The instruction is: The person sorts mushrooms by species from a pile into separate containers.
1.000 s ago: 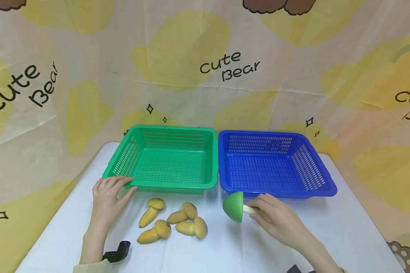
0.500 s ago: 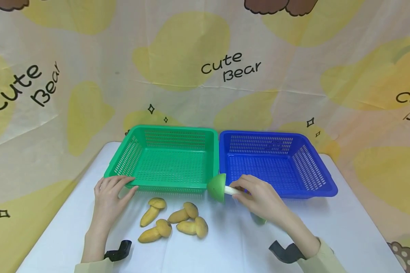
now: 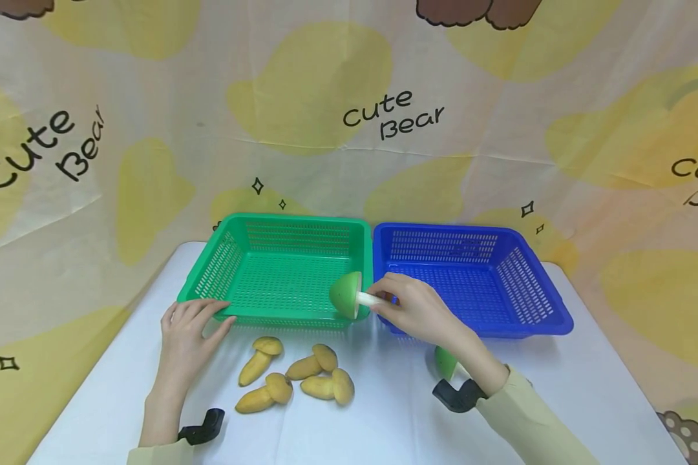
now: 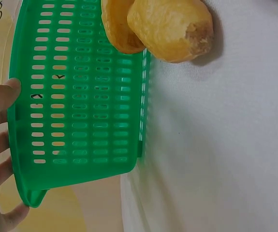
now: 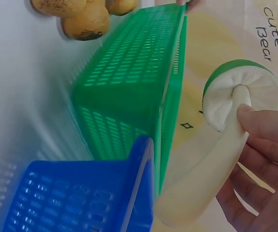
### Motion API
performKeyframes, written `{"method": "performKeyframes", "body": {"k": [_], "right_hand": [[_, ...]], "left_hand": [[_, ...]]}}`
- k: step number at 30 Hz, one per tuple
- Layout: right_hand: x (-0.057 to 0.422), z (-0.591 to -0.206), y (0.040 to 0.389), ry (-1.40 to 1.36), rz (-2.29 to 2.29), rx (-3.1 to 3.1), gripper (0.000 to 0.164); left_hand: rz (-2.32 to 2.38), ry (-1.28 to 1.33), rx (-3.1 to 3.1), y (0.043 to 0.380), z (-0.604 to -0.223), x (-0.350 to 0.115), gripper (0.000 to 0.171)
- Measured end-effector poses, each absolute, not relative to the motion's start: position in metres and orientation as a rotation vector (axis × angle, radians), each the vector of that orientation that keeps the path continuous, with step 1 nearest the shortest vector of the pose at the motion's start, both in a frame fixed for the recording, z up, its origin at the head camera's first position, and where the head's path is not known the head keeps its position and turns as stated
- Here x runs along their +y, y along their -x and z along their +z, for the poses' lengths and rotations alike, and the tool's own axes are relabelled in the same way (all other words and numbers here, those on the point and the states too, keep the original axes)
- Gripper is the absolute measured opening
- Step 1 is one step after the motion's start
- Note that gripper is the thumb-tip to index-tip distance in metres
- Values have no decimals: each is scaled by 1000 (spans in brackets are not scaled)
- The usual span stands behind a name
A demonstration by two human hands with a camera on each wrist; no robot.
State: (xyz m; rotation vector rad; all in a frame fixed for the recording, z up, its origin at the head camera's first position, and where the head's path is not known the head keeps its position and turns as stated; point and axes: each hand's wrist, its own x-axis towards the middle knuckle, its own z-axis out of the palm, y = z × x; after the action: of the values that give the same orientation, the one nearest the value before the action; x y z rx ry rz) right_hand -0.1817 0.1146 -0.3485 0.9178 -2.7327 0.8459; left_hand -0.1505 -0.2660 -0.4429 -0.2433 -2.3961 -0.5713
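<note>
My right hand (image 3: 413,307) pinches the white stem of a toy mushroom (image 3: 346,295) with a green domed cap. The cap overlaps the front right corner of the green basket (image 3: 291,316). In the right wrist view the mushroom (image 5: 197,186) shows its pale underside and thick stem end, with thumb and fingers around the stem. At the green basket's front left corner, my left hand (image 3: 189,339) grips the rim, thumb outside and fingers over the edge. Several yellow-brown toy mushrooms (image 3: 321,387) lie on the white table in front of that basket.
A blue basket (image 3: 471,330) stands right beside the green one. Another green-capped mushroom (image 3: 444,363) lies on the table, partly hidden by the right forearm. Behind the table (image 3: 384,420) hangs a patterned cloth (image 3: 302,84).
My right hand has carried the green-capped mushroom up and left, from before the blue basket to the green basket's corner. Another green cap has come into view beneath the forearm. The left hand stays put.
</note>
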Motion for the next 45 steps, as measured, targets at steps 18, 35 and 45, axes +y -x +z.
{"method": "performKeyframes", "body": {"k": [18, 35, 45], "right_hand": [[74, -343, 228, -951, 891, -2849, 15], [32, -342, 268, -1144, 820, -3061, 14], [6, -347, 277, -1188, 688, -3180, 17]], "left_hand": [[-582, 253, -2383, 156, -446, -262, 32], [-575, 246, -2375, 154, -447, -264, 34], [-563, 238, -2370, 154, -445, -266, 34]]}}
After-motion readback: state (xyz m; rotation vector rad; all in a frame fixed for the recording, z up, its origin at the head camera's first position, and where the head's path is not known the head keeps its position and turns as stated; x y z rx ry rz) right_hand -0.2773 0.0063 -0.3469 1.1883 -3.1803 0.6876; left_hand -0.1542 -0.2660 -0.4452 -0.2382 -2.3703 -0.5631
